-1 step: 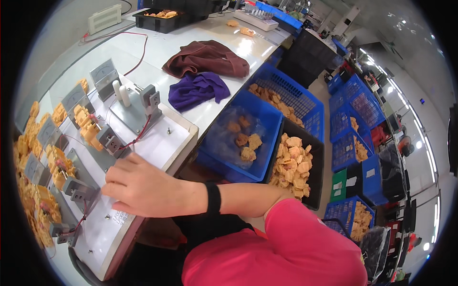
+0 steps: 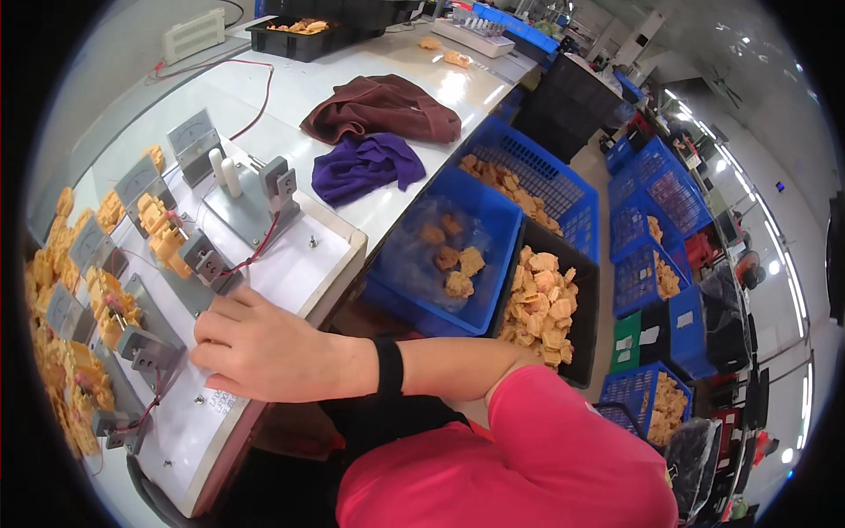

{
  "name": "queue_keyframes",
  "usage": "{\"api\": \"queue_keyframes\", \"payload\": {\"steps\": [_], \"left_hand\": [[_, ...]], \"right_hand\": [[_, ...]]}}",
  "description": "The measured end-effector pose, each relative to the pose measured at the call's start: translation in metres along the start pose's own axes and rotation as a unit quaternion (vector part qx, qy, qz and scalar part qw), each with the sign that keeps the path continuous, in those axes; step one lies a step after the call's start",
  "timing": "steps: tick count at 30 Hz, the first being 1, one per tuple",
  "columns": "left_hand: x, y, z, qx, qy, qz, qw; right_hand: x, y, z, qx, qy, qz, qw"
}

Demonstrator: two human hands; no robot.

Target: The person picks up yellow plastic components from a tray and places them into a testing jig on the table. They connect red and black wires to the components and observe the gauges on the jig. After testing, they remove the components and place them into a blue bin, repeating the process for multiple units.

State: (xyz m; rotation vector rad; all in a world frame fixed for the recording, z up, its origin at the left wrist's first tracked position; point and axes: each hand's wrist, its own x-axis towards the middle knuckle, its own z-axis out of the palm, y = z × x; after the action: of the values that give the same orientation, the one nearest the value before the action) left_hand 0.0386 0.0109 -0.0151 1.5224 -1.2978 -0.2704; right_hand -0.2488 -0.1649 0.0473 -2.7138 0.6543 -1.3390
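Note:
My right hand (image 2: 264, 348) rests palm down at the front edge of the white board (image 2: 207, 431), its fingers curled in. Anything beneath the fingertips is hidden. Just beyond the knuckles is a grey metal clamp block (image 2: 208, 259) with red wires, and a yellow bobbin-like part (image 2: 163, 231) sits against it. Nearer, other yellow parts stand in a second fixture (image 2: 113, 308) and a third (image 2: 85, 383). The far fixture (image 2: 238, 207) has two white posts and no yellow part. Small dial meters (image 2: 192, 136) stand behind the fixtures. My left hand is out of view.
Loose yellow parts (image 2: 53, 264) pile behind the meters. A purple cloth (image 2: 365, 167) and a brown cloth (image 2: 383, 107) lie on the table. To the right are a blue bin (image 2: 400, 295), a black bin (image 2: 581, 339) full of yellow parts, and a blue crate (image 2: 572, 189).

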Motion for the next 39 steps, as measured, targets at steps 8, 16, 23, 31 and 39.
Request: {"api": "queue_keyframes", "payload": {"steps": [8,16,23,31,39], "left_hand": [[0.001,-0.01,0.008,-0.102,0.071,-0.109,0.986],[-0.007,-0.047,-0.019,0.153,0.025,0.196,0.968],[-0.009,-0.046,-0.013,0.147,0.03,0.186,0.971],[-0.009,-0.037,-0.012,0.162,0.027,0.206,0.965],[-0.009,-0.032,-0.009,0.145,0.032,0.17,0.974]], "right_hand": [[0.002,-0.006,0.006,0.011,-0.028,-0.02,0.999],[0.012,-0.011,0.021,0.045,-0.027,-0.038,0.998],[0.013,-0.012,0.005,0.128,-0.05,-0.02,0.99],[0.014,-0.013,0.015,0.113,-0.055,-0.002,0.992],[0.011,-0.014,0.014,0.077,-0.044,0.013,0.996]]}}
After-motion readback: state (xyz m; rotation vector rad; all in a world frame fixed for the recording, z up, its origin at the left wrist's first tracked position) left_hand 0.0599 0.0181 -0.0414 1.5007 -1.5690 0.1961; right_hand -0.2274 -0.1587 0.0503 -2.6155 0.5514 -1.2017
